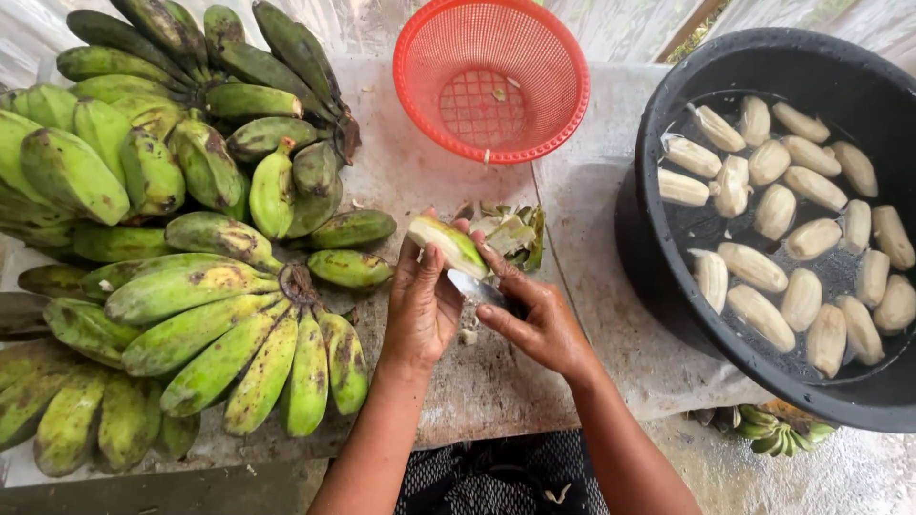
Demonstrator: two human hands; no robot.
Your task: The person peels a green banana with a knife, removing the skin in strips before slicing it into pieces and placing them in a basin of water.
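A half-peeled green banana (448,245) sat in the person's left hand (420,305), the fingers closed around its lower end and the fruit tilted up and to the left above the stone table (448,381). The right hand (534,319) was clamped on a knife (474,286), whose blade lay against the banana just below the pale, exposed flesh. Directly behind the two hands, a small heap of green peelings (515,234) rested on the table. To the left, large bunches of unpeeled green bananas (191,238), many with dark blotches, covered that side of the table, the nearest fruit lying just beside the left wrist. A red plastic basket (491,81) stood at the far edge of the table, beyond the peelings, with only a few scraps inside. On the right, a big black tub (668,277) held water and many pale peeled bananas (792,229) floating close together. Near the foot of the tub, a few more green bananas (778,429) lay on the ground.
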